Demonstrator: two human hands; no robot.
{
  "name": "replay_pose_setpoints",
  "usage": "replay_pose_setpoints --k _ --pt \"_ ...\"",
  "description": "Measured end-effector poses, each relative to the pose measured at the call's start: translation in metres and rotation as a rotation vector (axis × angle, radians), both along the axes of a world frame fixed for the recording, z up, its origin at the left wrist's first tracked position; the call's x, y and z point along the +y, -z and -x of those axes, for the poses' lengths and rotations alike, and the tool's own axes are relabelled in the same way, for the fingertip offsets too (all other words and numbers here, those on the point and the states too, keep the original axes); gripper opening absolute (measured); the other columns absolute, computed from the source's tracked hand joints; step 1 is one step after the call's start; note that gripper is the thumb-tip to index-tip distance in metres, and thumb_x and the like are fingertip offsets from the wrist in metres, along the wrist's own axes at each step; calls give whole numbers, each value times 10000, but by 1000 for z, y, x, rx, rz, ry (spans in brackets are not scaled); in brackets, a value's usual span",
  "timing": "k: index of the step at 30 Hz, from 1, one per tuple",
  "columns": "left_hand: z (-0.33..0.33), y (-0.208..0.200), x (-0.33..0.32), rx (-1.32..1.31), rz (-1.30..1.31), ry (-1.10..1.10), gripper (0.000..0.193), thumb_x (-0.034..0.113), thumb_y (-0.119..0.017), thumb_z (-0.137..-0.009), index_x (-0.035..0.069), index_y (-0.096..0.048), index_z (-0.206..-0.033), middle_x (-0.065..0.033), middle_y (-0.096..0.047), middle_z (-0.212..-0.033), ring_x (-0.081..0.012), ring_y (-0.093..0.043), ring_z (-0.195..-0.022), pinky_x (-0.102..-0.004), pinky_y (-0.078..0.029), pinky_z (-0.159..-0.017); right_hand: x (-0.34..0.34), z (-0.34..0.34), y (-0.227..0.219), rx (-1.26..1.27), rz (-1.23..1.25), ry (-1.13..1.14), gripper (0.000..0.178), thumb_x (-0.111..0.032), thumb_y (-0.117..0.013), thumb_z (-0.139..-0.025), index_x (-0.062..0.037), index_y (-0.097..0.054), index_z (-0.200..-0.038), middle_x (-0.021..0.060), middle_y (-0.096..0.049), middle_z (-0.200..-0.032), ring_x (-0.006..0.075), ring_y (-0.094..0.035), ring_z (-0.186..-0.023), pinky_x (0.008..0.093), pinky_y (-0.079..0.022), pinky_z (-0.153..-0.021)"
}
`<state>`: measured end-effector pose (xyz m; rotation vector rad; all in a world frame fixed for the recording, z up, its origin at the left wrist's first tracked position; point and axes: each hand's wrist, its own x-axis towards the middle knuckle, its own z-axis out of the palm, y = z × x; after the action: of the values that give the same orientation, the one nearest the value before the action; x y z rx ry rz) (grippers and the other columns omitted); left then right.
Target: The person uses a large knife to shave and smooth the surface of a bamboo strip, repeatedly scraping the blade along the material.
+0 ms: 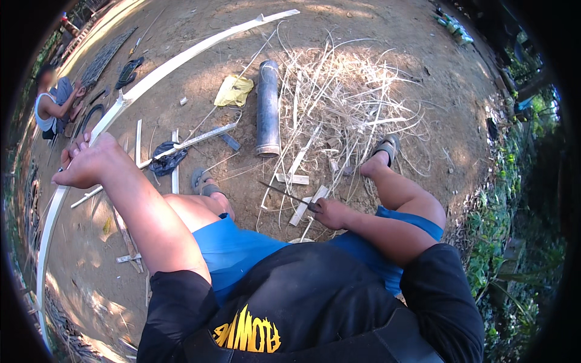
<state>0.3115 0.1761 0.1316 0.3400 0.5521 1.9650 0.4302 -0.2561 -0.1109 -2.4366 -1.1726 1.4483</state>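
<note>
At the left, my left hand [91, 162] is closed around a long, pale bamboo strip [187, 57]. The strip bends in a wide arc by the fisheye picture, from the top middle down past the left rim, and small raised nodes show along it. In front of my right knee, my right hand [331, 214] grips the handle of a knife [283, 192]. Its thin dark blade points left and away from me, apart from the long strip. Short split bamboo pieces [301, 212] lie on the ground just beyond that hand.
A tangle of thin shavings [351, 91] covers the dirt ahead, beside a dark cylindrical tube [267, 109]. Nearby lie a yellow plastic bag [234, 91] and a black plastic bag [167, 160]. Another person [54, 106] sits at the far left. Green plants [502, 242] border the right side.
</note>
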Motion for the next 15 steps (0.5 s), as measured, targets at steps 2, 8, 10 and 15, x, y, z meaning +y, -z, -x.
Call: replay_pose_setpoints --k 2,8,10,15 --pt "1 -3 3 -11 13 -21 493 568 -319 -950 109 -401 -788 -36 -329 -685 -185 -313 -565 -353 -301 -525 14 11 12 89 -18 38 503 -330 -487 -910 13 -462 -1277 257 -596 -1161 414 -583 -1067 465 -453 -935" --pt "-8 0 9 3 -6 -15 466 541 -326 -949 109 -406 -795 -36 -330 -693 -194 -321 -583 -365 -307 -530 51 44 78 71 -147 8 491 -304 -466 -925 -44 -416 -1338 250 -604 -1168 406 -596 -1060 464 -461 -930" --pt "-14 2 7 9 11 0 458 534 -329 -948 107 -407 -802 -35 -331 -694 -195 -322 -589 -367 -309 -535 38 32 107 4 -189 -92 479 -289 -454 -929 -61 -414 -1348 242 -608 -1176 398 -602 -1059 459 -463 -934" --pt "-7 4 17 34 21 9 451 532 -333 -939 106 -405 -811 -36 -336 -707 -195 -329 -611 -371 -315 -551 23 -57 35 -115 49 8 460 -261 -436 -933 -108 -454 -1367 217 -639 -1134 376 -622 -1037 456 -482 -923"
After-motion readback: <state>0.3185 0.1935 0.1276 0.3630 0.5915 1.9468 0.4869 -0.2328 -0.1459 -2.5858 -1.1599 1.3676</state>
